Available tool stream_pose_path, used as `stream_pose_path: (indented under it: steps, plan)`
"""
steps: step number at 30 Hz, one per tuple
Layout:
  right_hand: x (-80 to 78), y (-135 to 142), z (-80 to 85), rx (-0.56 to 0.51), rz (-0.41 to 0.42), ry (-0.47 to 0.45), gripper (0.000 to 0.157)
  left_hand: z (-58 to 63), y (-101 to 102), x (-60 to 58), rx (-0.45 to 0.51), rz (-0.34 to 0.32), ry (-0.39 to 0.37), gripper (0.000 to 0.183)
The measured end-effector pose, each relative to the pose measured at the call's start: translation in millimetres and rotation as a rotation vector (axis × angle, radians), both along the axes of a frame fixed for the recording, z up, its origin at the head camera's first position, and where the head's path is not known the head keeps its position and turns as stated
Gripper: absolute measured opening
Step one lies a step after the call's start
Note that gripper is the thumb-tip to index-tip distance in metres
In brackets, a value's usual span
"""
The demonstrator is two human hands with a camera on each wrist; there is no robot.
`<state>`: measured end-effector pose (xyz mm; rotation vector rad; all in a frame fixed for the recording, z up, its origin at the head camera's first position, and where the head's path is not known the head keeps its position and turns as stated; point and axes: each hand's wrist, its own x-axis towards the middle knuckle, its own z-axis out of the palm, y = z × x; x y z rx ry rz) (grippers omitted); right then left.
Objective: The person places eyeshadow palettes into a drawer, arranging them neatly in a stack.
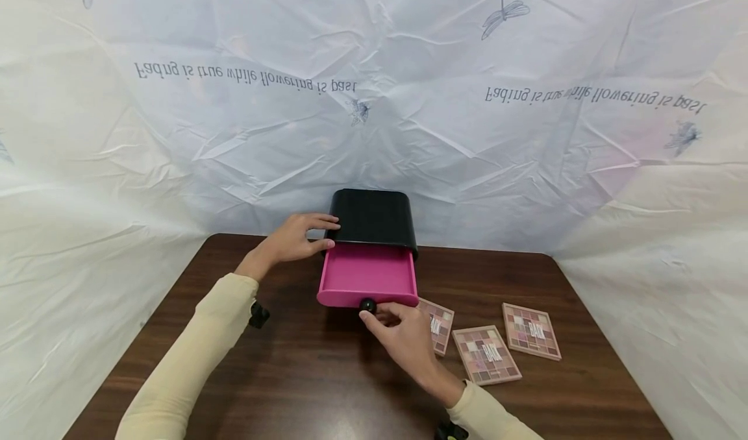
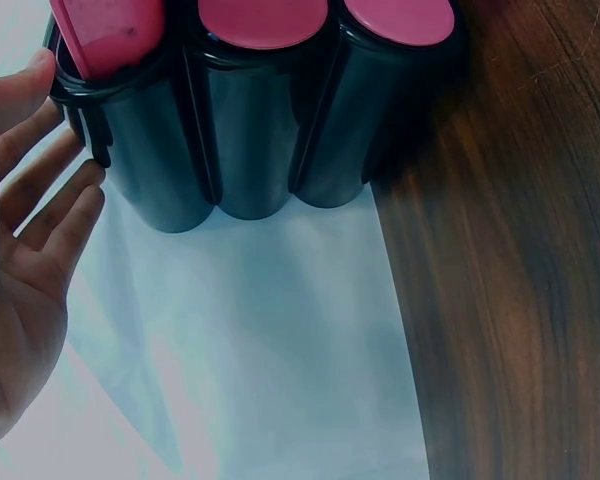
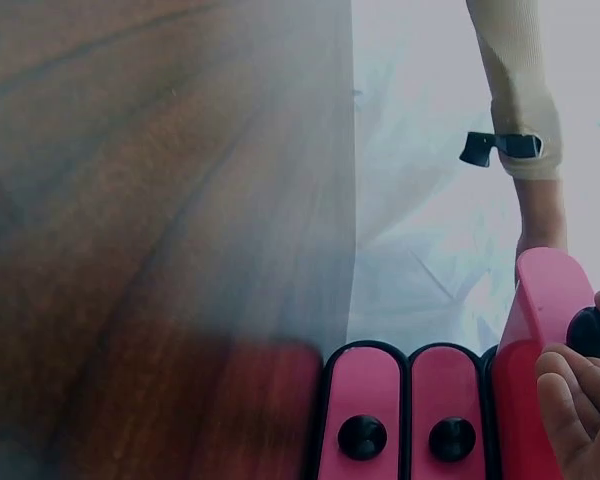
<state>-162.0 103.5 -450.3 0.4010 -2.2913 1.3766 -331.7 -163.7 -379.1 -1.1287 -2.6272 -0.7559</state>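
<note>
A small black cabinet (image 1: 374,214) stands at the back of the table with its pink top drawer (image 1: 345,297) pulled out. Nothing lies in the visible part of that drawer. My right hand (image 1: 411,344) pinches the drawer's round black knob (image 3: 592,333) between thumb and fingers. On the cabinet's left side rests my left hand (image 1: 292,239), its fingers extended along the top edge and side. Two lower pink drawers, one with a knob (image 3: 362,438), are closed in the right wrist view.
Three eyeshadow palettes lie on the brown table (image 1: 280,375) right of the cabinet: one palette (image 1: 438,323) partly behind my right hand, another palette (image 1: 487,355) nearer, a third palette (image 1: 530,331) farther right. A white printed sheet (image 1: 280,135) hangs behind the table.
</note>
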Motion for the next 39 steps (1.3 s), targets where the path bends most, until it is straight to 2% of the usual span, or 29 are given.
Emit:
stream_pose_path:
  steps: [20,32,39]
  plan:
    - [31.4,1.3,-11.0,-0.022,0.042,-0.083,0.014,3.2,0.5,3.2,0.001,-0.001,-0.010,0.044]
    - [36.3,2.6,-18.0,-0.006,0.046,-0.086,0.016,2.4,0.6,2.1,-0.002,0.002,-0.013,0.044]
    - [36.8,4.1,-20.8,0.049,0.026,-0.063,0.019,2.0,0.8,2.2,-0.002,-0.005,-0.006,0.044]
